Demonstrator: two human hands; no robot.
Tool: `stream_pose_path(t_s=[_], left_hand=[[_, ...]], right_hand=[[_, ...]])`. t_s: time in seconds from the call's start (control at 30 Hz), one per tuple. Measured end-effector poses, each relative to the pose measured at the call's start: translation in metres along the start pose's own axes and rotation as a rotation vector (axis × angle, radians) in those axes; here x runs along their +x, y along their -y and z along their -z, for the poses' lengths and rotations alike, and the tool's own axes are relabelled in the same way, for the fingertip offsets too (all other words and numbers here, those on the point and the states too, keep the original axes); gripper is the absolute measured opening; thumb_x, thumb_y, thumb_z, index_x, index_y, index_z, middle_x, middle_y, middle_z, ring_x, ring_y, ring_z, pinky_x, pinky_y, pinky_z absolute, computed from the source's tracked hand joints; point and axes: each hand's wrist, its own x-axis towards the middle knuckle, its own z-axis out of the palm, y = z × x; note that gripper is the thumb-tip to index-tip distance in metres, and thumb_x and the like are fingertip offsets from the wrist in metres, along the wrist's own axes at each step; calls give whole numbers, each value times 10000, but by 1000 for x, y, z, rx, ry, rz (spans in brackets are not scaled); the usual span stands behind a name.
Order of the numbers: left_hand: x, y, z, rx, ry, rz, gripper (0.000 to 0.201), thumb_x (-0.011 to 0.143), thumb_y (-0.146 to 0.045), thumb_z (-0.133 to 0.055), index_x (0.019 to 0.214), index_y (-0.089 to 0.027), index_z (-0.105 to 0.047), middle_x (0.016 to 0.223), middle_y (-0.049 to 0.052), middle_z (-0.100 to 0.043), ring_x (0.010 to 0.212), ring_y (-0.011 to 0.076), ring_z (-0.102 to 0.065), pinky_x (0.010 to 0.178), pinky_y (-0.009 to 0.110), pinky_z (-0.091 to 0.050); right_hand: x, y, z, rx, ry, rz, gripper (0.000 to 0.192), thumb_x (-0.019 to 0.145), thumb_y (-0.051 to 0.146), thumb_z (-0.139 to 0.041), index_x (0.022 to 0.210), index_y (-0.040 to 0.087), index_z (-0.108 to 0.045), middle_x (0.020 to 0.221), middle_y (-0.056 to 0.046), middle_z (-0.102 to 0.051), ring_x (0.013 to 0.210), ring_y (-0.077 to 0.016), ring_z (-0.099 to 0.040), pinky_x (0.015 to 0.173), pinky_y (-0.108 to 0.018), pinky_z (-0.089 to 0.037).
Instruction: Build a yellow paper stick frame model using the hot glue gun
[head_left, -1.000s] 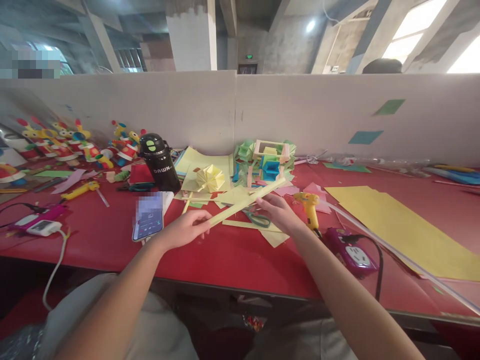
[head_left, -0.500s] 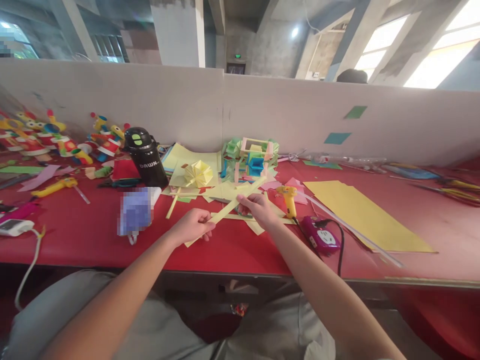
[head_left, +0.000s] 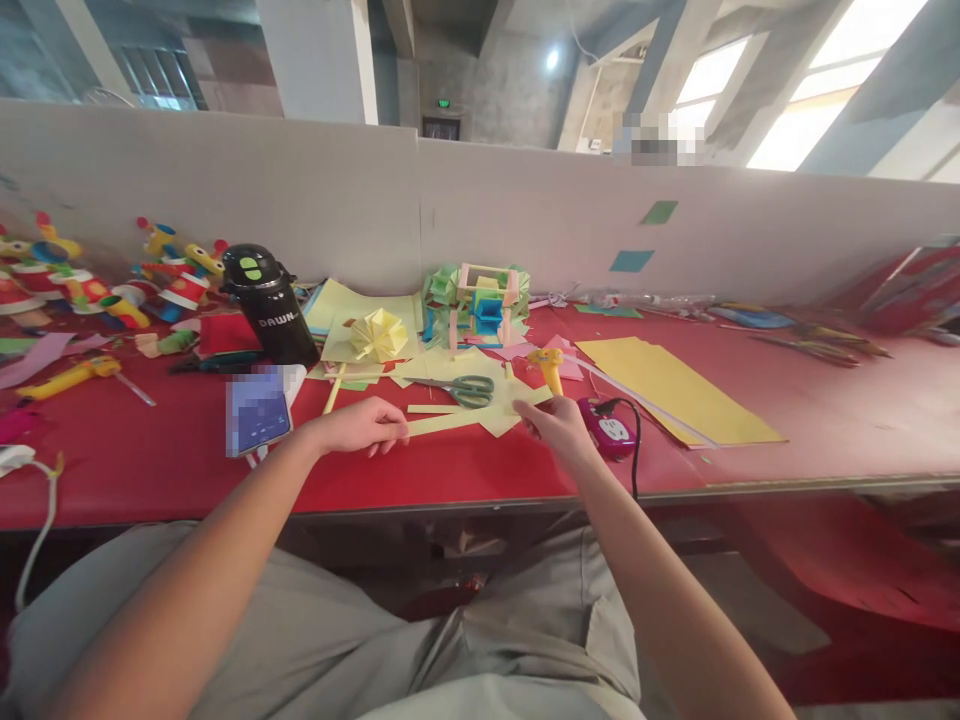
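A long pale yellow paper strip (head_left: 465, 417) lies almost level just above the red table (head_left: 465, 470). My left hand (head_left: 360, 425) pinches its left end. My right hand (head_left: 559, 425) pinches its right end. Green-handled scissors (head_left: 469, 390) lie on yellow paper scraps just behind the strip. A yellow glue gun (head_left: 546, 366) stands right behind my right hand, its cord running to a purple power strip (head_left: 611, 432).
A phone (head_left: 257, 420) leans by a black flask (head_left: 268, 305). Behind lie a folded yellow paper flower (head_left: 379, 335), a coloured paper frame model (head_left: 476, 305), toy figures (head_left: 112, 285) far left and large yellow sheets (head_left: 675, 390) at right. A grey partition (head_left: 525, 235) closes the back.
The strip has gone from slanting up to the right to nearly level and lower. My right hand slid out to its right end. The camera turned right, so the table shifted left.
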Motion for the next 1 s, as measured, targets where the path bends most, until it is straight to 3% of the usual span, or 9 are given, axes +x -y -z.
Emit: stream_pose_path(t_s=[0.1, 0.2, 0.3, 0.47, 0.6, 0.73, 0.83, 1.0], left_hand=[[-1, 1, 4, 53, 16, 45, 449, 793, -614, -596, 727, -180, -689, 607, 28, -633, 514, 132, -549, 532, 248, -423], [-1, 1, 6, 96, 22, 77, 459, 762, -636, -612, 692, -189, -687, 600, 34, -647, 507, 142, -562, 531, 252, -422], [0, -4, 0, 125, -44, 91, 470, 751, -648, -613, 658, -189, -659, 589, 38, -650, 479, 147, -545, 515, 261, -402], [6, -12, -20, 400, -336, 66, 476, 818, -652, -533, 664, -210, -620, 636, 50, -648, 586, 208, -588, 550, 281, -358], [14, -9, -32, 581, -480, -61, 393, 932, -527, -422, 935, -220, -666, 957, 84, -695, 883, 263, -643, 671, 304, -424], [22, -3, -42, 742, -585, -154, 371, 959, -424, -422, 1148, -205, -654, 1261, 124, -614, 1133, 289, -587, 935, 392, -452], [26, -1, -49, 756, -561, -226, 396, 973, -402, -418, 1255, -209, -617, 1429, 122, -528, 1311, 303, -480, 1094, 454, -357], [28, 2, -53, 702, -478, -253, 407, 984, -405, -401, 1247, -199, -633, 1348, 124, -606, 1260, 291, -544, 1075, 444, -393]], right_hand=[[-9, -6, 15, -186, -131, 144, 291, 714, 428, -721, 823, 183, -608, 653, -18, -587, 547, -148, -506, 499, -286, -388], [-17, -8, 20, -540, -249, 356, 231, 762, 356, -653, 932, 203, -618, 828, -51, -615, 671, -184, -555, 595, -314, -438], [-18, -6, 14, -765, -136, 461, 168, 831, 333, -582, 925, 218, -661, 890, -77, -627, 762, -221, -595, 663, -341, -470], [2, -4, -9, -790, 165, 642, 240, 911, 352, -542, 1033, 224, -706, 1078, -102, -692, 1044, -280, -624, 924, -416, -477], [28, -11, -23, -826, 289, 670, 321, 941, 401, -514, 1126, 225, -709, 1254, -113, -661, 1167, -298, -601, 1002, -456, -456], [50, -14, -30, -874, 351, 657, 283, 932, 299, -515, 1106, 218, -723, 1243, -118, -677, 1177, -308, -611, 1015, -481, -457], [59, -13, -33, -864, 362, 659, 267, 891, 263, -571, 1104, 203, -721, 1198, -120, -699, 1139, -306, -631, 1001, -478, -474], [68, -8, -34, -890, 392, 607, 369, 813, 362, -697, 1149, 209, -704, 1213, -119, -693, 1172, -340, -604, 996, -501, -472]])
